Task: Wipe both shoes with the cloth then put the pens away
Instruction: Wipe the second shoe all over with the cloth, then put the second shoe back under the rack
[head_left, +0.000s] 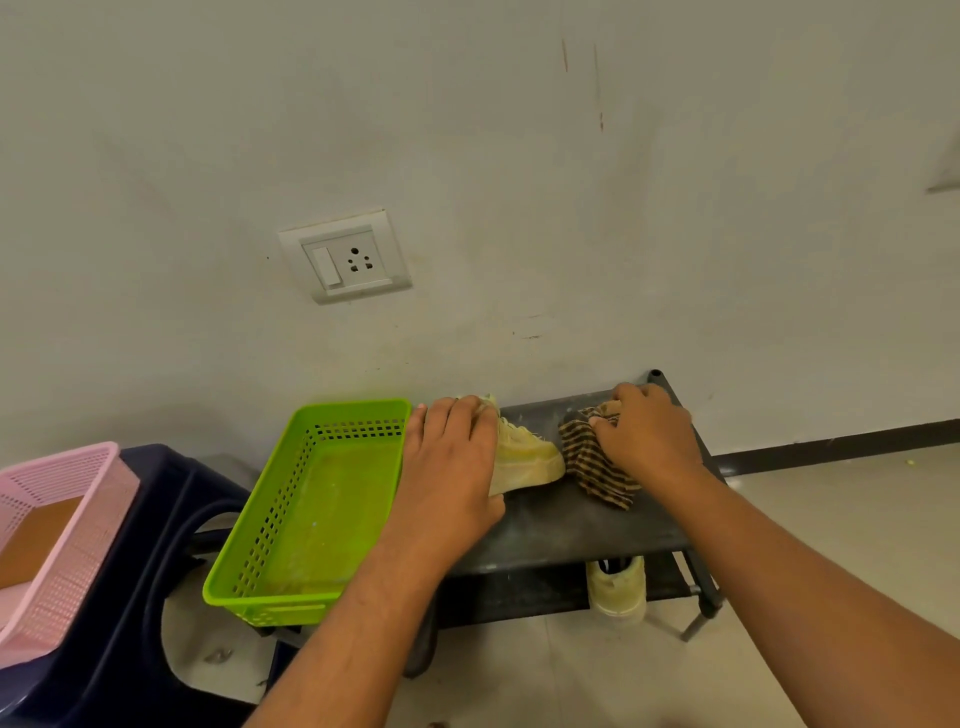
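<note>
A pale yellow shoe (530, 452) stands on the top shelf of a dark rack (571, 525), toe pointing right. My left hand (447, 467) grips it from the left side and covers its heel. My right hand (644, 431) is shut on a brown and black striped cloth (592, 462), which lies on the shelf just right of the shoe's toe, touching it. A second pale shoe (617, 584) sits on the lower shelf, partly hidden. No pens are visible.
A green perforated basket (280, 530) rests at the rack's left end, with nothing in it. Further left, a pink basket (67, 545) sits on a dark blue plastic stool (150, 551). A wall with a socket (345, 257) stands right behind the rack.
</note>
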